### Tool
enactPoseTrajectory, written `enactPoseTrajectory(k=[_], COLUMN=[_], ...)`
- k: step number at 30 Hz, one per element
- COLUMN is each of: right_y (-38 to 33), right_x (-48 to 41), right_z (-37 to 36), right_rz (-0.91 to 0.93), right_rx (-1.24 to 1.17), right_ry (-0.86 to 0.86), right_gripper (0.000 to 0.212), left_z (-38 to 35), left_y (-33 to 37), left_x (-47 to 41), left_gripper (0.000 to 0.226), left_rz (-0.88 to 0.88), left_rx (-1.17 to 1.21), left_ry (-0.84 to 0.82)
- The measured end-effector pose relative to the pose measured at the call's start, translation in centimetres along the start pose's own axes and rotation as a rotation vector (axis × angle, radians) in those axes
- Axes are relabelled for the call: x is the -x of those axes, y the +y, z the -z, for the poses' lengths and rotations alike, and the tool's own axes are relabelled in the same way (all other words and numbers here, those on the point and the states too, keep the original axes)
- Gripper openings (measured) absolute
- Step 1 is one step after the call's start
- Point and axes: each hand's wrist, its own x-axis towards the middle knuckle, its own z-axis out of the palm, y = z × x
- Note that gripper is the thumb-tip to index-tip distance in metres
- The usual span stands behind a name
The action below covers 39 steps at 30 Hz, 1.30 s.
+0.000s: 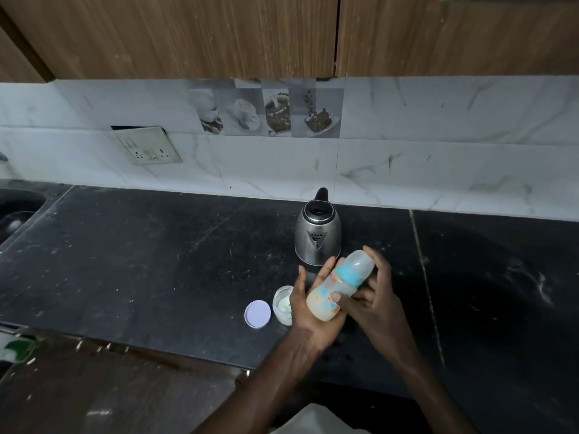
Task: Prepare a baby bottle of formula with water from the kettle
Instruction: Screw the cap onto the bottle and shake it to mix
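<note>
Tilted bottle (pixel 340 288) between both palms (capped)

Capped baby bottle (pixel 340 288) between both hands

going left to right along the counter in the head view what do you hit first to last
sink → round lid → open formula jar → left hand → baby bottle → right hand. Kettle left out: it overlaps the hands sideways.

The black stone counter (pixel 156 261) runs along the tiled wall, w/ pale scratches and dust on it. On it stands the steel kettle (pixel 317 236), upright, near the wall. Closer to the front edge lie a round white lid (pixel 257 313) and, just beside it, a small open jar (pixel 283 303) w/ pale powder.
</note>
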Motion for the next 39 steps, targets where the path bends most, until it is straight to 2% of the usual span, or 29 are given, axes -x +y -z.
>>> enactPoseTrajectory(k=[2, 3, 4, 5, 6, 7, 9, 11, 12, 13, 15, 16, 17, 20, 21, 24, 25, 33, 36, 37, 39], right_y=[-5.6, -6.1, -4.6, -1.6, 1.2, 0.9, 0.2, 0.9, 1.5, 2.4, 4.8, 5.5, 5.4, 4.8, 4.6, 6.2, 6.6, 7.2, 5.0, 4.2, 2.9], right_x=[1.9, 1.7, 0.4, -1.5, -2.8, -3.1, -3.5, -3.9, -3.8, -3.3, -1.9, -1.6, -1.6, -2.7, -2.7, -2.0, -1.8, -2.1, -2.9, -3.3, -4.4], right_z=[-1.2, -0.7, 0.3, 1.6, 3.4, 4.9, 7.1, 6.6, 5.9, 5.0, 3.7, 3.7, 3.9, 4.0, 3.5, 2.2, 2.2, 3.5, 4.9, 5.4, 6.1], right_rz=[-0.015, 0.02, 0.123, 0.236, 0.223, 0.154, 0.207, 0.307, 0.318, 0.284, 0.159, 0.15, 0.164, 0.207, 0.206, 0.148, 0.125, 0.104, 0.151, 0.192, 0.276], right_rx=[-0.231, -0.221, 0.012, 0.189, 0.174, 0.14, 0.148, -0.071, -0.013, 0.082, 0.313, 0.389, 0.398, 0.04, -0.007, 0.236, 0.278, 0.252, 0.309, 0.302, 0.129], right_ry=[0.14, 0.127, 0.052, -0.009, -0.054, -0.014, 0.216, 0.479, 0.52, 0.474, 0.182, 0.12, 0.15, 0.523, 0.539, 0.219, 0.164, -0.032, -0.024, 0.041, 0.305], right_gripper=[0.049, 0.047, 0.048, 0.059, 0.084, 0.098, 0.101, 0.098, 0.098, 0.101, 0.105, 0.105, 0.103, 0.096, 0.095, 0.102, 0.103, 0.108, 0.104, 0.103, 0.1], left_z=[-0.1, -0.4, -0.6, -0.8, -0.8, -0.8, -0.6, -0.5, -0.4, -0.3, -0.6, -0.8, -0.9, -1.3, -1.4, -1.6, -1.4, -1.2, -1.1, -1.2, -1.4], left_y=[0.1, 0.0, 0.0, -0.1, -0.1, 0.0, 0.2, 0.4, 0.4, 0.4, 0.4, 0.5, 0.5, 0.8, 0.8, 0.4, 0.4, 0.2, 0.1, 0.0, 0.0], left_x=[0.0, 0.0, 0.0, -0.1, -0.4, -0.5, -0.9, -0.9, -0.9, -1.0, -1.1, -1.1, -1.1, -1.3, -1.4, -1.2, -1.2, -0.4, -0.2, -0.2, -0.1], left_gripper=[0.065, 0.066, 0.068, 0.07, 0.07, 0.069, 0.068, 0.069, 0.069, 0.069, 0.069, 0.069, 0.069, 0.067, 0.065, 0.065, 0.067, 0.067, 0.066, 0.067, 0.068], left_rz=[0.017, 0.023, 0.027, 0.026, 0.019, 0.008, -0.018, -0.028, -0.031, -0.03, -0.007, -0.007, -0.016, -0.044, -0.045, -0.005, 0.005, 0.047, 0.05, 0.041, 0.01], left_rx=[-0.021, -0.04, -0.053, -0.063, -0.072, -0.086, -0.134, -0.153, -0.149, -0.135, -0.088, -0.08, -0.076, -0.094, -0.079, -0.003, 0.013, -0.025, -0.031, -0.054, -0.093], left_ry=[-0.003, -0.005, -0.012, -0.019, -0.017, 0.0, 0.042, 0.041, 0.04, 0.045, 0.045, 0.045, 0.041, 0.021, 0.027, -0.012, -0.018, -0.061, -0.024, -0.002, 0.026])
